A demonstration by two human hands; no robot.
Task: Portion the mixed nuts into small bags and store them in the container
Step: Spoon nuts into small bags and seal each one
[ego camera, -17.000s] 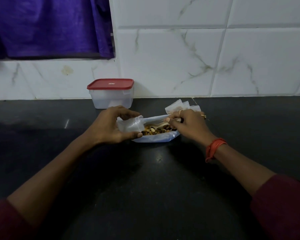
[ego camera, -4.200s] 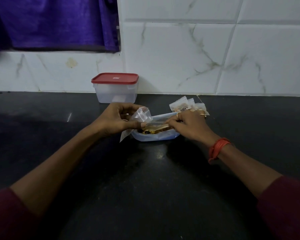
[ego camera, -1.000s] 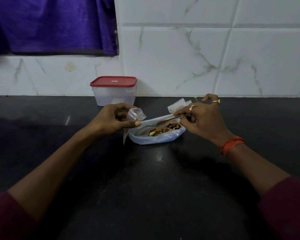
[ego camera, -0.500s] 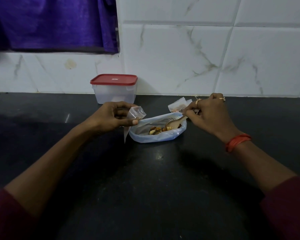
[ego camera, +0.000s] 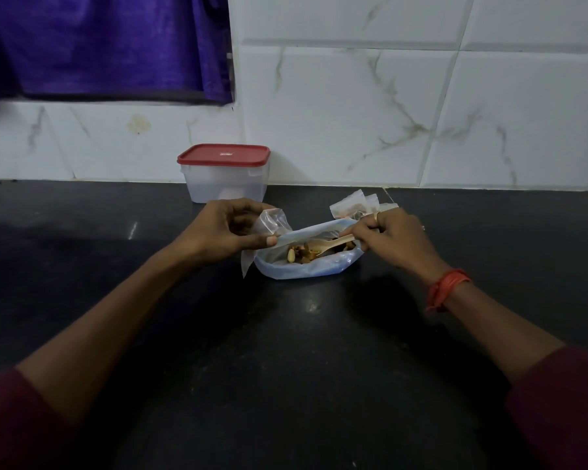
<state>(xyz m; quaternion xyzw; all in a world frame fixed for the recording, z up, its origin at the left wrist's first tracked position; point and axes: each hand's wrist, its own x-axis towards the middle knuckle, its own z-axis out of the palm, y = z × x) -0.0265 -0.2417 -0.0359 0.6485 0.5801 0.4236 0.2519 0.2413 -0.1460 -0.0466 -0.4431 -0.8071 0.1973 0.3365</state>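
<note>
Mixed nuts (ego camera: 299,254) lie in a low heap inside a large clear plastic bag (ego camera: 306,266) with a bluish tint, which rests on the black desk (ego camera: 286,368) between the two hands. The nuts show as tan, yellow and dark brown pieces, one pale oval nut lying nearest the left end of the heap. The bag lies on its side with its mouth spread wide; its long axis runs left to right across the desk, the right end sitting slightly farther back than the left.

A wooden spoon (ego camera: 330,244) reaches into the bag from the right, its handle pointing to the right and a little away, its bowl down among the nuts. The right hand (ego camera: 392,240) has its grip pressed together on the spoon handle, fingers curled.

The left hand (ego camera: 224,234) pinches a small clear bag (ego camera: 269,228) between thumb and fingers, at the left rim of the large bag. A strip of the small bag hangs down toward the desk.

Behind the right hand, small filled bags (ego camera: 357,205) lie together on the desk. A clear container (ego camera: 224,184) with a red lid (ego camera: 223,155), shut, stands farther back against the white tiled wall (ego camera: 353,113), well apart from the nuts.
</note>
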